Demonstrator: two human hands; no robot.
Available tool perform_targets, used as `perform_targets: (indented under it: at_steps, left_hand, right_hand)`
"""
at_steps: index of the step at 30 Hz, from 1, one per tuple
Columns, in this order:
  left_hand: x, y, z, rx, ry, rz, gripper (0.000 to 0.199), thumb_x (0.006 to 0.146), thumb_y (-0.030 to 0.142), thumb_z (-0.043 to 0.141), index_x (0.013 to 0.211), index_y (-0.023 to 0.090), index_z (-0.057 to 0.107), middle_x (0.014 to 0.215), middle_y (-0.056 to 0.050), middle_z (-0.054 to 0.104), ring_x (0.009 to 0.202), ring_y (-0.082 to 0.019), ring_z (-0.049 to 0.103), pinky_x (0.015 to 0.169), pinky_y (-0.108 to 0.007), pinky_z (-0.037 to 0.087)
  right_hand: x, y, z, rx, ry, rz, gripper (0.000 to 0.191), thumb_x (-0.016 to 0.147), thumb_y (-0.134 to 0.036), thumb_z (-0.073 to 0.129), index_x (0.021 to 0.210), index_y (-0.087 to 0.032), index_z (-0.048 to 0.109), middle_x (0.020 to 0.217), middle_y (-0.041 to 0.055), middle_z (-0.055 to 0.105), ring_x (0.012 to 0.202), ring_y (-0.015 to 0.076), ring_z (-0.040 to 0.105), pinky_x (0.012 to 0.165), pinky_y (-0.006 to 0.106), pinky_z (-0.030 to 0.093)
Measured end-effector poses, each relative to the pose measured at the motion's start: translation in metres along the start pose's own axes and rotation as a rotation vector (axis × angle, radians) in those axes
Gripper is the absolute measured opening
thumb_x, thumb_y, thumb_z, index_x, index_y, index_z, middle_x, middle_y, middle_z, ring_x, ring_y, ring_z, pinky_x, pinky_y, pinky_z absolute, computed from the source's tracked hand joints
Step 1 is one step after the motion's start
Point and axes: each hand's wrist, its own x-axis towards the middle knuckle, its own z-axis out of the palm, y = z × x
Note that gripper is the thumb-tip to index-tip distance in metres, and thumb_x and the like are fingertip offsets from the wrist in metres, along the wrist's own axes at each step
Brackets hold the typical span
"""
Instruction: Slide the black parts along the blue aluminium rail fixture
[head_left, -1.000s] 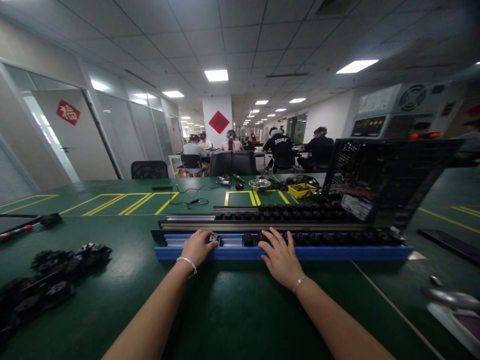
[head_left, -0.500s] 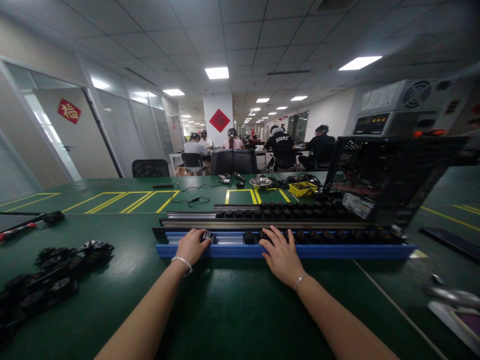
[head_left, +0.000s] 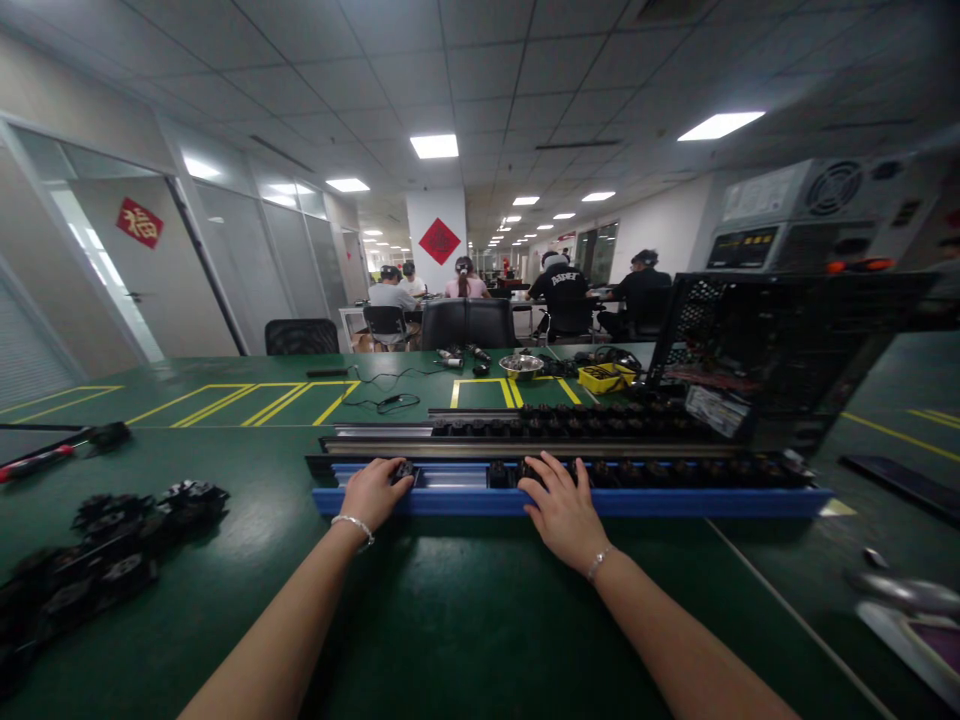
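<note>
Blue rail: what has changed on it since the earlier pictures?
The left hand and the black part at its fingertips have slid left along the blue rail, widening the gap to the row of parts. The right hand and that row stayed put.

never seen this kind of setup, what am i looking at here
No robot here: a person works with two bare hands. Every picture comes from one head-worn camera looking forward and down. The left hand holds a small dark part at a blue rail; the right hand spreads over a row of black parts along it. Also on the green table are a dark heap at left, a metal bowl and yellow tray farther back, and an open computer case at right.
</note>
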Motion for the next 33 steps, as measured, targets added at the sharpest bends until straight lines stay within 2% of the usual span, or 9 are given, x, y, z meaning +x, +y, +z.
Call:
perform_targets:
  at_steps: [6,15,19,23,26,33]
  left_hand:
    - [0.0,-0.006,-0.001,-0.002,0.011,-0.002,0.041,0.078,0.037,0.05,0.114,0.017,0.057,0.113,-0.008,0.061,0.101,-0.02,0.057,0.089,-0.029,0.04]
    - [-0.003,-0.016,0.0,-0.112,0.088,-0.095,0.039,0.074,0.036,0.057,0.109,0.02,0.053,0.104,-0.005,0.066,0.101,-0.018,0.059,0.09,-0.032,0.041]
    - [-0.006,-0.015,-0.001,-0.099,0.117,-0.14,0.035,0.074,0.035,0.055,0.106,0.021,0.053,0.106,-0.006,0.066,0.104,-0.019,0.058,0.096,-0.038,0.036]
    - [-0.007,-0.014,0.001,-0.093,0.153,-0.183,0.034,0.075,0.036,0.053,0.106,0.021,0.052,0.11,-0.006,0.064,0.108,-0.023,0.055,0.103,-0.048,0.024]
    - [-0.008,-0.015,0.003,-0.096,0.176,-0.198,0.034,0.075,0.037,0.052,0.105,0.021,0.052,0.11,-0.006,0.064,0.108,-0.024,0.055,0.105,-0.051,0.018]
    - [-0.009,-0.026,0.006,-0.086,0.242,-0.248,0.031,0.075,0.038,0.05,0.102,0.023,0.053,0.109,-0.006,0.064,0.108,-0.025,0.054,0.104,-0.055,0.016]
  right_hand:
    - [0.0,0.0,0.001,0.006,0.003,-0.004,0.02,0.081,-0.026,0.052,0.1,-0.029,0.057,0.13,0.0029,0.048,0.128,0.0249,0.029,0.105,0.058,0.006]
    - [0.0,0.0,0.0,0.001,-0.011,0.003,0.02,0.081,-0.027,0.052,0.1,-0.03,0.057,0.13,0.002,0.048,0.128,0.0241,0.029,0.105,0.057,0.006]
    - [0.0,0.0,0.0,-0.005,-0.007,0.0,0.021,0.08,-0.027,0.053,0.1,-0.03,0.057,0.131,0.0018,0.047,0.128,0.0241,0.03,0.105,0.057,0.006]
    - [0.0,0.0,0.0,-0.008,0.0,-0.006,0.021,0.08,-0.027,0.054,0.1,-0.029,0.057,0.131,0.002,0.048,0.128,0.0243,0.03,0.105,0.057,0.006]
    - [0.0,0.0,0.0,-0.004,-0.003,0.002,0.02,0.08,-0.027,0.053,0.1,-0.03,0.057,0.131,0.0013,0.048,0.128,0.0234,0.03,0.106,0.057,0.006]
    - [0.0,-0.001,-0.001,-0.026,-0.004,0.0,0.02,0.08,-0.025,0.051,0.1,-0.03,0.057,0.131,0.0016,0.048,0.128,0.0234,0.03,0.105,0.057,0.007]
